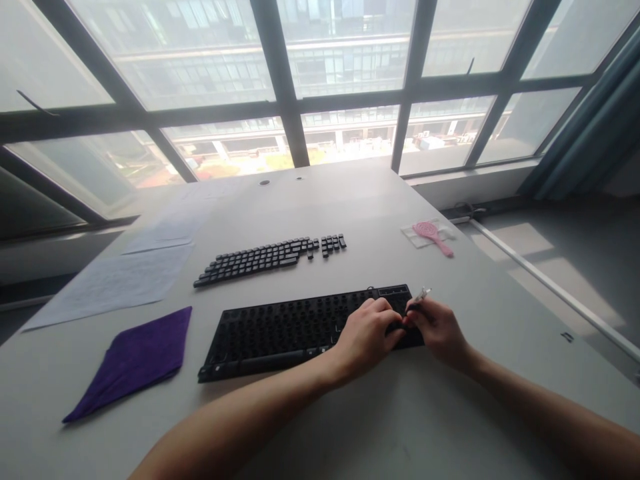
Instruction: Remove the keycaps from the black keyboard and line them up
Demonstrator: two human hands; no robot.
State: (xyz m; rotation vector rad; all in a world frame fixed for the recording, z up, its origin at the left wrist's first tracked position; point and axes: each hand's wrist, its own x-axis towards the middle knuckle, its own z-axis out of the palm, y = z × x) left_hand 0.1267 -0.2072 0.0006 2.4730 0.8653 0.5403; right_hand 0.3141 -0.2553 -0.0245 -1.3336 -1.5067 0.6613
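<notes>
A black keyboard base (280,330) with its keycaps removed lies on the grey table (380,427) in front of me. My left hand (367,337) rests curled on its right end, fingers bent over the frame. My right hand (437,327) is closed in a pinch at the keyboard's right edge, gripping a small clear-tipped tool (421,294) that pokes up past my fingers. The removed black keycaps (267,258) are laid out in rows farther back on the table.
A folded purple cloth (135,360) lies at left. Paper sheets (117,280) lie beyond it. A pink brush (434,235) on a clear bag sits at right near the table's edge. Large windows run behind the table.
</notes>
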